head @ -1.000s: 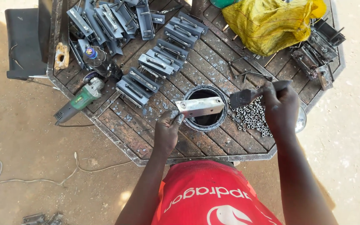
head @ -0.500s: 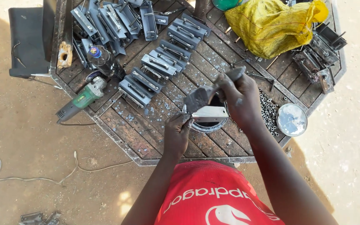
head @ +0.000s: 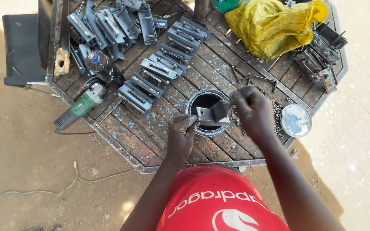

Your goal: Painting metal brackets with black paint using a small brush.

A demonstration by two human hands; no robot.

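Head view, speaker one: What lies around the two hands on the metal worktable (head: 159, 141)?

Speaker two: The left hand (head: 180, 134) pinches one end of a small grey metal bracket (head: 208, 115), held just over the round opening (head: 206, 112) in the tabletop. The right hand (head: 250, 110) is clenched on a dark tool (head: 220, 109) pressed against that same bracket. Rows of grey metal latches (head: 163, 64) fan out beyond, a green angle grinder (head: 80, 107) lies at the left edge, and a yellow sack (head: 270, 25) sits at the far right.

Speaker one: Anything close by on the right?

Speaker two: A scatter of small bolts (head: 276, 115) just beside the right wrist, then a round shiny lid (head: 295, 120) near the table's rim.

Speaker one: What can't you make out?

Speaker two: The right hand covers most of the tool, so its kind is unclear. The opening's inside is dark. The sack and farthest latches are cut off at the top.
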